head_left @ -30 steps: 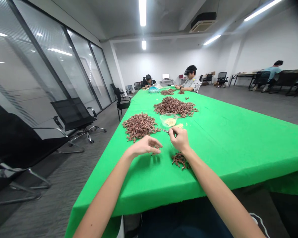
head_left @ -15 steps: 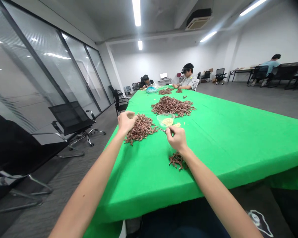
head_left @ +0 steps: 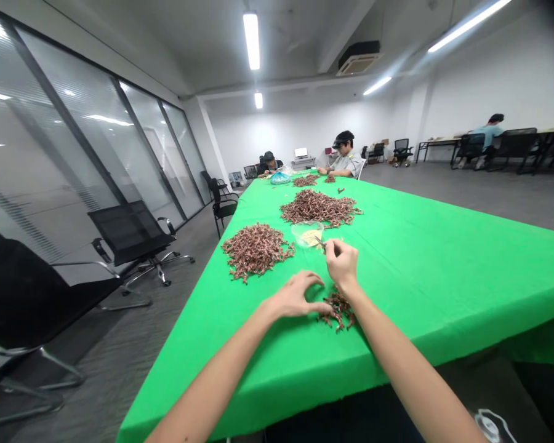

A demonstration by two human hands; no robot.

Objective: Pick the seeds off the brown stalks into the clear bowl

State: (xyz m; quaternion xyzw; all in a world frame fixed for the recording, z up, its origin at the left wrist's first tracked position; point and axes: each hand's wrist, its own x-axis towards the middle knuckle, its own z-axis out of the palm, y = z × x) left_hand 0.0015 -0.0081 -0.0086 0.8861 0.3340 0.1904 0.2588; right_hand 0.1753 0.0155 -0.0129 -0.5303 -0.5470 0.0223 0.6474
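My right hand [head_left: 343, 263] pinches a pair of metal tweezers [head_left: 320, 243], whose tips point left over the rim of a clear bowl [head_left: 297, 235]. Pale yellowish bits [head_left: 310, 237] lie in that bowl. Lower down, my left hand [head_left: 298, 295] has its thumb and fingers curved and apart, with nothing visible between them. Its thumb tip reaches a small heap of brown, twisted, dried-looking pieces [head_left: 339, 312] that lies below my right wrist. Farther left sits a larger heap of similar reddish-brown pieces [head_left: 257, 251].
A green cloth [head_left: 443, 246] covers the long table. Beyond the bowl is another big brown heap [head_left: 321, 208]. Two people sit at the far end, near a blue bag [head_left: 279, 178] and smaller heaps [head_left: 305, 181]. Black chairs [head_left: 129, 231] stand along the left side.
My left hand has moved from the larger left heap down and right to the small heap, its fingers spreading. My right hand has shifted slightly right, bringing the tweezers to the bowl's rim.
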